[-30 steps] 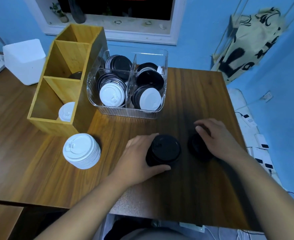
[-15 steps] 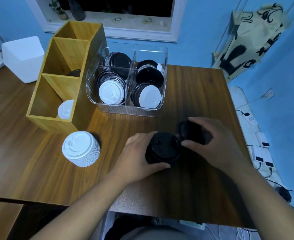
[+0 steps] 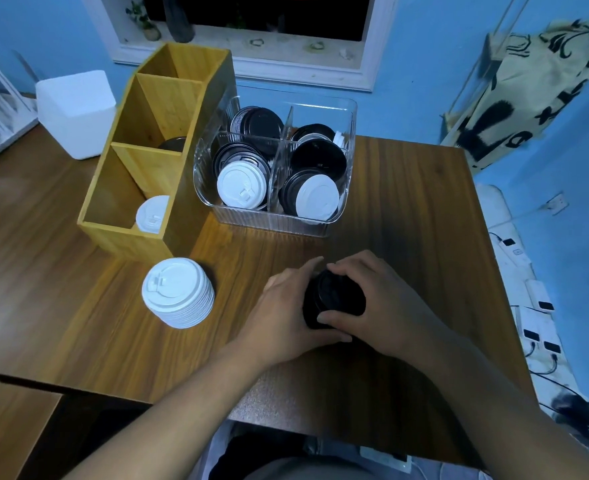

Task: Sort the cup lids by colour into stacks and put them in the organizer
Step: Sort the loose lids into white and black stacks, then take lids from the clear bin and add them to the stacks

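Wood-grain surface [image 3: 407,209] carries the bamboo organizer [image 3: 154,161] at ten o'clock, the clear bin [image 3: 275,223] of mixed lids at twelve, the white lid stack [image 3: 178,292] at nine. At centre both hands, left hand [image 3: 282,317] and right hand [image 3: 379,299], have fingers clamped around the black lid stack [image 3: 331,296] (light, thin, slippery plastic, likely to shear); hold its sides low.

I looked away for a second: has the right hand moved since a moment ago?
Yes. The right hand has moved leftward across the table, toward the white lid stack, and now rests on the black lid stack that the left hand holds.
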